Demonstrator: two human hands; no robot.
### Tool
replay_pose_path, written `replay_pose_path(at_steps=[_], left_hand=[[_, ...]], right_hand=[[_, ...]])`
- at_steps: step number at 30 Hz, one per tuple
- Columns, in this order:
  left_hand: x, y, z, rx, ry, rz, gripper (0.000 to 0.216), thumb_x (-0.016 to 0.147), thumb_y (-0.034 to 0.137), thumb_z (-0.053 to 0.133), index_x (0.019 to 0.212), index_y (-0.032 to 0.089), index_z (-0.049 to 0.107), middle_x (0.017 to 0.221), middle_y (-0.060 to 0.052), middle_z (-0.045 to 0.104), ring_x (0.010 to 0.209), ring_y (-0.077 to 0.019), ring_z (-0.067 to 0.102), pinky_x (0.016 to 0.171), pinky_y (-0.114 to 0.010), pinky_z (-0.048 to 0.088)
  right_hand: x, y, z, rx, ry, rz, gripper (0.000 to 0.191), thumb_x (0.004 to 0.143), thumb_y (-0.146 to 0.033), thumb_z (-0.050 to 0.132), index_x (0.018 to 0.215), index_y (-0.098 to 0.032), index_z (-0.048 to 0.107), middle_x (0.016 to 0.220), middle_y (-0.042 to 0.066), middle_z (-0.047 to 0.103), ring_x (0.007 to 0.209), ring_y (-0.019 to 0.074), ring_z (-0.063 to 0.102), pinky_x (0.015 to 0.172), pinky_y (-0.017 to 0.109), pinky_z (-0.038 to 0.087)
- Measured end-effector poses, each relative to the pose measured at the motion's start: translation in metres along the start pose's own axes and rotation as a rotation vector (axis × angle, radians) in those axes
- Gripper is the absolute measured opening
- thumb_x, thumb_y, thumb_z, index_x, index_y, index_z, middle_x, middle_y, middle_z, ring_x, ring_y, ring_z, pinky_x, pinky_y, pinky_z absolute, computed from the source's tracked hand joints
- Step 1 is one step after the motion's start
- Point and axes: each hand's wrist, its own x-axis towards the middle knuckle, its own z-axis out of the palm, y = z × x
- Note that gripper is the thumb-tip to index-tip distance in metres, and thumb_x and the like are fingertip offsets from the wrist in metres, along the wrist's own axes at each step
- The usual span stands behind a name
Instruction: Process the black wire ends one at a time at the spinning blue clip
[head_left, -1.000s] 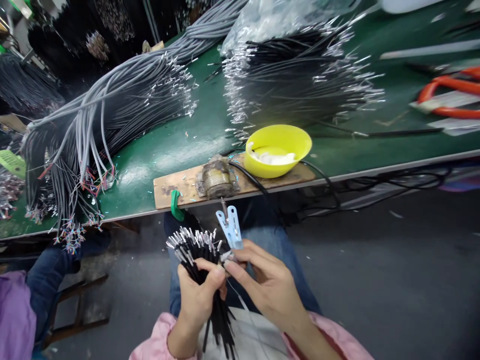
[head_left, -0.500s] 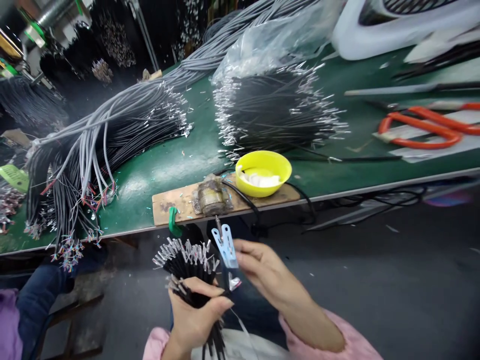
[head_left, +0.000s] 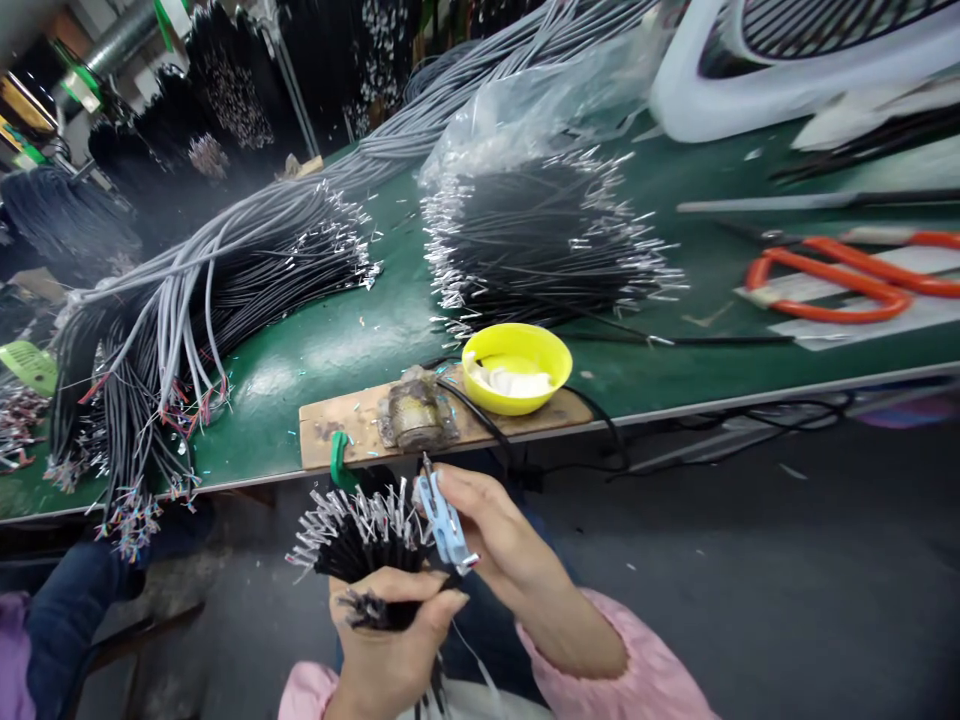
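Note:
A thick bundle of black cables [head_left: 371, 545] with stripped, silvery ends is gripped in my left hand [head_left: 390, 640], thumb and fingers wrapped around it. Just right of those ends, my right hand [head_left: 502, 540] pinches a light blue clothespin [head_left: 444, 520]. Its lower end meets a pale wire tip close to my left thumb. Directly beyond the clothespin, a small motor-like device [head_left: 416, 412] with a thin shaft is fixed to a wooden board [head_left: 330, 420] at the table edge.
A yellow bowl [head_left: 517, 370] with white material stands on the board, beside a green hook [head_left: 339, 460]. Behind lie black cable lengths [head_left: 532, 235]; more cables [head_left: 247, 270] hang over the edge at left. Orange-handled scissors [head_left: 832, 275] and a white fan [head_left: 690, 90] are at right.
My right hand has moved left and closed in on the clothespin, whose handles are now squeezed together and whose lower end is at a wire tip. My left hand still holds the bundle.

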Motion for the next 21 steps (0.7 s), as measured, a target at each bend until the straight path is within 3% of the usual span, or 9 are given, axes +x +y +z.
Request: replay_pose_path(at_steps=[6, 12, 21], left_hand=[[-0.002, 0.001, -0.002, 0.017, -0.021, 0.011, 0.005, 0.061, 0.028, 0.074, 0.057, 0.025, 0.076, 0.058, -0.004, 0.074, 0.056, -0.0258, 0.069, 0.065, -0.037, 0.058], [-0.003, -0.002, -0.006, 0.022, -0.025, 0.023, 0.002, 0.060, 0.026, 0.075, 0.058, 0.026, 0.076, 0.058, -0.003, 0.074, 0.054, -0.0260, 0.069, 0.064, -0.037, 0.058], [-0.019, -0.012, -0.008, 0.023, -0.075, 0.003, 0.006, 0.059, 0.030, 0.077, 0.056, 0.025, 0.075, 0.058, -0.005, 0.074, 0.049, -0.0244, 0.069, 0.056, -0.032, 0.058]], right_hand=[[0.002, -0.001, -0.001, -0.065, 0.011, -0.040, 0.048, 0.050, -0.050, 0.078, 0.045, -0.019, 0.041, 0.043, -0.008, 0.036, 0.041, 0.0061, 0.027, 0.037, 0.020, 0.021], [-0.001, 0.005, -0.011, -0.134, 0.077, -0.094, 0.052, 0.055, -0.062, 0.071, 0.047, -0.019, 0.043, 0.045, -0.008, 0.033, 0.044, 0.0076, 0.024, 0.040, 0.023, 0.020], [-0.010, 0.023, -0.031, -0.191, 0.201, -0.116, 0.052, 0.055, -0.062, 0.070, 0.045, -0.020, 0.041, 0.046, -0.006, 0.034, 0.046, 0.0094, 0.027, 0.042, 0.024, 0.024]])
